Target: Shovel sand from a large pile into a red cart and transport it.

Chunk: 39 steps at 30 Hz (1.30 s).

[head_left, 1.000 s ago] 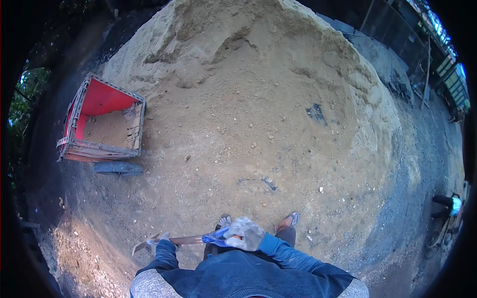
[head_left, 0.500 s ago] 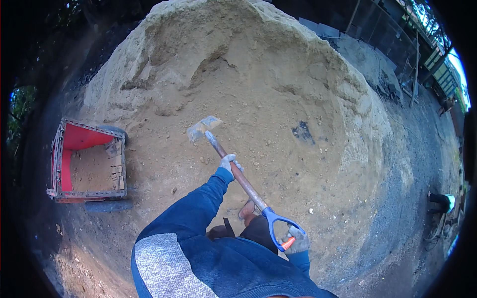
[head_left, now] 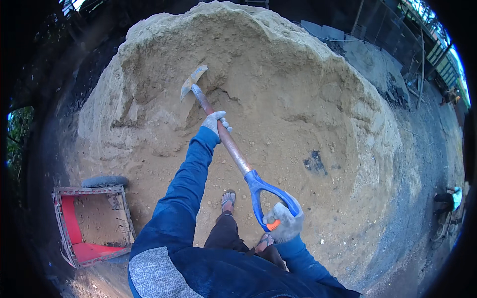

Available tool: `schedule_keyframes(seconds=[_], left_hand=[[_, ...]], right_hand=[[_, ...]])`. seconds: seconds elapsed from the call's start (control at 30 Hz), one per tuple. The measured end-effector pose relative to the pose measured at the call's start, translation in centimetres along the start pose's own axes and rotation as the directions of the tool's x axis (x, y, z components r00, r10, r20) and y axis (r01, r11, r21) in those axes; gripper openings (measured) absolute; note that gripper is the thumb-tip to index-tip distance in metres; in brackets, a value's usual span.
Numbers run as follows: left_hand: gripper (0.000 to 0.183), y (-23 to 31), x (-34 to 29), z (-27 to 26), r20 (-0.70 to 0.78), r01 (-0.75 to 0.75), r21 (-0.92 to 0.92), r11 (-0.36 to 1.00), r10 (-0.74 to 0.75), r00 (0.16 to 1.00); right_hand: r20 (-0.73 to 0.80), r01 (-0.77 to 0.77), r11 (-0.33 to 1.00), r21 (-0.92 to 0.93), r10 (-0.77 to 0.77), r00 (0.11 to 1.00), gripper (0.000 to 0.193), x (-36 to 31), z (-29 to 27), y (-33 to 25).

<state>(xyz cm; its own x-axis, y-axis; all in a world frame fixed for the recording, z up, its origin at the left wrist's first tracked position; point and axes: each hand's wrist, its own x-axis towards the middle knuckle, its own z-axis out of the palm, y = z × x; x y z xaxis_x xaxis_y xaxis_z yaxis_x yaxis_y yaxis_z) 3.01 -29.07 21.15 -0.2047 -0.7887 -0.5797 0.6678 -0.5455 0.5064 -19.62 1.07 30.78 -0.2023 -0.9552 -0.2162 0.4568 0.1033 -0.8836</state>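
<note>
A shovel [head_left: 232,149] with a blue D-shaped handle and an orange grip slants across the middle, its blade [head_left: 193,82] up and to the left against the face of a big sand pile [head_left: 278,84]. Wrapped round the shaft a little below the blade is my left hand [head_left: 214,122], in a grey glove. My right hand [head_left: 285,223], gloved too, is closed on the orange grip inside the blue handle. The blade seems to carry little or no sand.
On the left stands a cart [head_left: 130,213] with red inner walls, a wheel [head_left: 104,182] and sand inside. A dark patch [head_left: 315,163] marks the sand to the right of the shovel. At the far right a person [head_left: 451,198] bends beside the gravel ground.
The shovel and both my hands have moved; the blade is now higher on the pile's face. My body has turned and stepped, and the cart appears lower in the view.
</note>
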Motion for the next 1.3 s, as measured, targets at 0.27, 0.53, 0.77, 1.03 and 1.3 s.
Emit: schedule_keyframes(seconds=[0.27,0.53,0.77,1.03,1.3], left_hand=[[0.014,2.5,16.6,0.8,-0.127,0.09,0.251,0.964,-0.059,0.99],[0.012,-1.8,13.1,-6.3,-0.288,0.198,0.66,0.725,0.001,0.958],[0.013,-16.6,10.1,-7.6,-0.282,0.426,0.335,0.84,-0.341,0.897],[0.013,-32.8,-6.9,-7.7,-0.325,0.561,-0.021,0.828,-0.536,0.779],[0.023,-28.1,-10.9,0.6,-0.145,0.375,-0.088,0.923,-0.384,0.912]], right_hand=[[-0.208,-0.143,0.989,0.045,0.15,0.967,0.013,14.8,-0.6,4.3],[-0.194,-0.303,0.772,0.558,0.477,0.858,0.018,2.9,1.4,11.3],[-0.277,-0.224,0.854,0.47,0.384,0.881,0.016,-4.8,-8.0,5.0],[-0.454,-0.276,0.958,-0.081,0.211,0.865,0.028,-18.2,-16.5,-2.3],[-0.437,-0.188,0.974,-0.13,0.114,0.892,0.042,-18.6,-17.3,-2.5]])
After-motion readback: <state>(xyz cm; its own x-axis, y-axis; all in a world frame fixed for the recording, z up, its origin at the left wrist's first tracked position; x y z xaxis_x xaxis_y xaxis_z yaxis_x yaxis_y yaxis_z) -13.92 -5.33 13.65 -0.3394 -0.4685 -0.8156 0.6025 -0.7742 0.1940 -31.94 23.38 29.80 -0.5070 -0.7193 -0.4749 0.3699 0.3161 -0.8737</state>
